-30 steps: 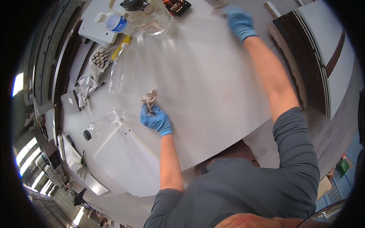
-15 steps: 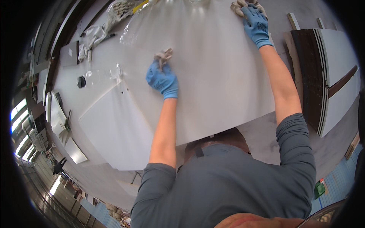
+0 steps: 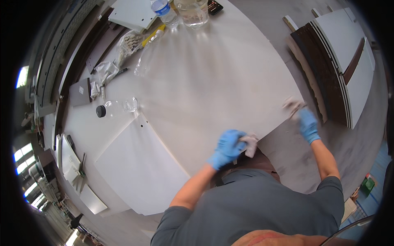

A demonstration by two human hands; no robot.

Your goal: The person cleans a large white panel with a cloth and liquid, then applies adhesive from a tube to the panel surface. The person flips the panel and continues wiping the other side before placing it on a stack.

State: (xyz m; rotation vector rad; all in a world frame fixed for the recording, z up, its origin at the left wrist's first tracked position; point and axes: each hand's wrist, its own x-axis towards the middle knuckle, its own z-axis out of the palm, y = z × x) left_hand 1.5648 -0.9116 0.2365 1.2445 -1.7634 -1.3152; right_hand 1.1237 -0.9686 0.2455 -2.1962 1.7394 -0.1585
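Both gloved hands, L (image 3: 228, 148) & R (image 3: 308, 125), press rags (image 3: 249, 144) on white panel's (image 3: 213, 90) near edge

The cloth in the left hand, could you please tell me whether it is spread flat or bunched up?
Bunched up: the cloth is a crumpled wad in the left hand grip, at the white panel near edge.

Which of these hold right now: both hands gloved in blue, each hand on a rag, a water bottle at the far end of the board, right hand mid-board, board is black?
1. Both hands wear blue gloves: true, left hand, right hand.
2. Each hand is on a rag: true, left rag, right rag.
3. A water bottle stands at the far end: true.
4. The right hand is mid-board: false, it is at the board's right corner.
5. The board is black: false, it is white.
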